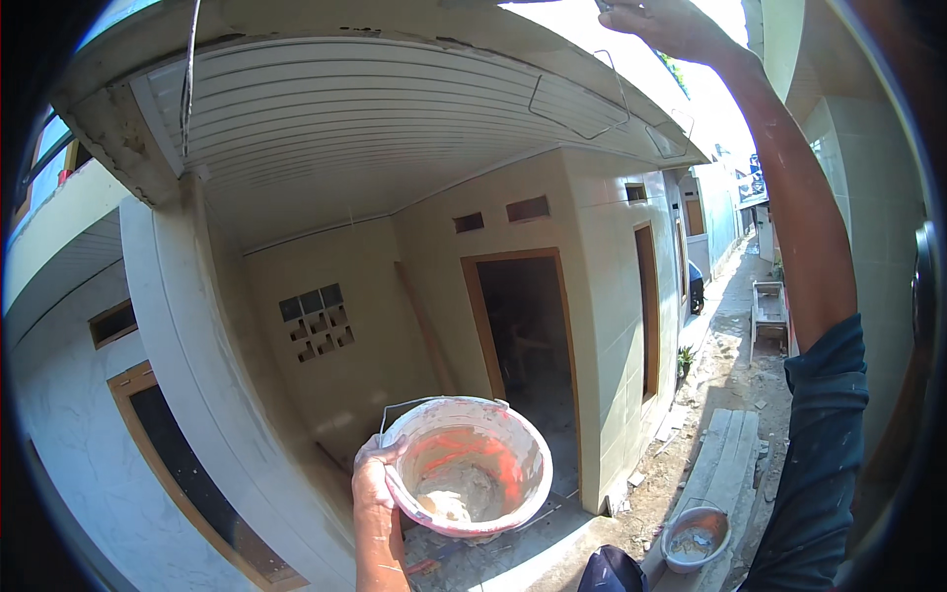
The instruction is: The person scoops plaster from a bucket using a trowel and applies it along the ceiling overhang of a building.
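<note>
My left hand [375, 481] grips the rim of a white and orange plastic bucket [518, 456] at its left side. The bucket tilts toward me, its inner wall smeared with dried mortar. Wet grey mortar [459, 493] lies in its bottom. A thin wire handle [414, 403] rests up against the far rim. High at the upper right, my right hand [671, 28] reaches over the edge of the roof slab [454, 28]. Its fingers are closed round something dark, cut off by the top of the picture, so its kind is hidden.
A second mortar-stained bucket [696, 538] stands below right, beside long planks [725, 459]. Bent wire hooks [582, 109] hang from the roof edge. A pillar [187, 296] rises at left, with a doorway [523, 326] behind the bucket. Rubble lines the alley [725, 355]; a white stand [767, 311] is farther off.
</note>
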`<move>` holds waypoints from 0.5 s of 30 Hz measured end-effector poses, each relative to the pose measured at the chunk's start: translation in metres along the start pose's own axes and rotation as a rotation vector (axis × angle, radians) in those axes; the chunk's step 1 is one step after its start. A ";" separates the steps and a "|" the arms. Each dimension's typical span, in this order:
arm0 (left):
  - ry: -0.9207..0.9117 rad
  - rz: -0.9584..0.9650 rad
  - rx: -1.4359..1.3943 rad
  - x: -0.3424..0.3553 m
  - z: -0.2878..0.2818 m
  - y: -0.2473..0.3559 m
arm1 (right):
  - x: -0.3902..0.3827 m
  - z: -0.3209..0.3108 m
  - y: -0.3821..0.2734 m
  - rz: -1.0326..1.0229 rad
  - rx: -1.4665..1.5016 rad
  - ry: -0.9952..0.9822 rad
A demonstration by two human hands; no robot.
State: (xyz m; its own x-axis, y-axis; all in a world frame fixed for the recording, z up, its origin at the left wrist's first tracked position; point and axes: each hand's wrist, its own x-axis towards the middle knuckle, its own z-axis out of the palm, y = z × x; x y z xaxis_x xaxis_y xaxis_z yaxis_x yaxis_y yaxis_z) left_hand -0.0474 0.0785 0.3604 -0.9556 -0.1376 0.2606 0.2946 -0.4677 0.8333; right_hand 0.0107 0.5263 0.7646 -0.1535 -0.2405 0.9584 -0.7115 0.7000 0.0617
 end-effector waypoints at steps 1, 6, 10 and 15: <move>0.017 0.013 0.031 -0.002 0.003 0.000 | -0.027 0.001 -0.004 -0.103 0.130 0.185; 0.016 0.036 0.051 -0.007 0.014 -0.005 | -0.067 -0.052 0.017 -0.037 -0.258 0.166; 0.033 0.083 0.057 -0.019 0.009 -0.011 | -0.117 -0.004 0.020 0.062 -0.088 -0.058; 0.038 0.204 0.055 -0.036 0.021 -0.029 | -0.227 0.076 0.012 0.184 -0.057 -0.300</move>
State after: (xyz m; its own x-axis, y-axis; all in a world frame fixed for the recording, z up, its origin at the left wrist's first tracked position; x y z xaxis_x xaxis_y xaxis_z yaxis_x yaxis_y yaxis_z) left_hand -0.0214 0.1149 0.3370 -0.8754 -0.2580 0.4089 0.4810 -0.3785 0.7908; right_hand -0.0153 0.5376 0.5269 -0.4762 -0.2880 0.8308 -0.6150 0.7844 -0.0806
